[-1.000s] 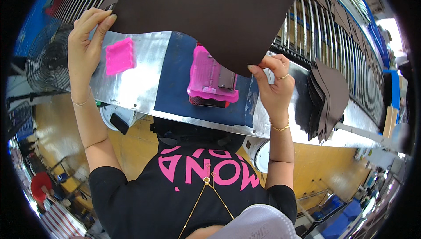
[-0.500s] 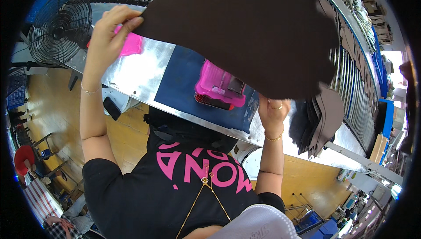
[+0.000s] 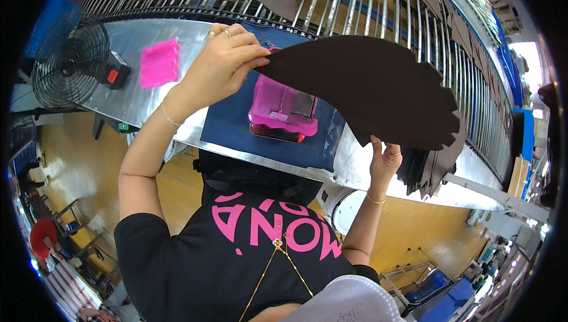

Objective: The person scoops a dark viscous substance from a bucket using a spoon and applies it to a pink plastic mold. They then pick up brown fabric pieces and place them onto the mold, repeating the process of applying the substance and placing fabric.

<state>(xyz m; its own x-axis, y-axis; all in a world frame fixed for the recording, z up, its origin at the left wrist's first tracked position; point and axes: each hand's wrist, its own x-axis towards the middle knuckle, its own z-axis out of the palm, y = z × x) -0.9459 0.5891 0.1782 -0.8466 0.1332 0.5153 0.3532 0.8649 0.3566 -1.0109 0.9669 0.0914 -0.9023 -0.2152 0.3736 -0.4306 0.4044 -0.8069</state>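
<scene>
I see my left hand (image 3: 228, 62) raised over the metal counter (image 3: 127, 100), its grip pinched on the left tip of a large dark brown leather piece (image 3: 373, 94) — thumb under, fingers over the edge. My right hand (image 3: 384, 159) is lower and to the right, fingers closed on the near edge of the same piece, close to its jagged right end. The leather hangs in the air between both hands, held roughly flat above the counter and tilted, its scalloped edge pointing right.

Under it, on a dark blue mat (image 3: 236, 127), sits a pink translucent plastic box (image 3: 283, 112) with something dark inside; the leather's left part covers the box's far side from my view. Farther left on the counter lies a flat pink pad (image 3: 158, 63), and beyond that a black fan (image 3: 70, 59) in a wire cage. At the right end of the counter, a stack of dark leather pieces (image 3: 429, 168) lies just beside my right hand. On the far side runs a rack of metal bars (image 3: 349, 2) with more brown pieces laid across it.
</scene>
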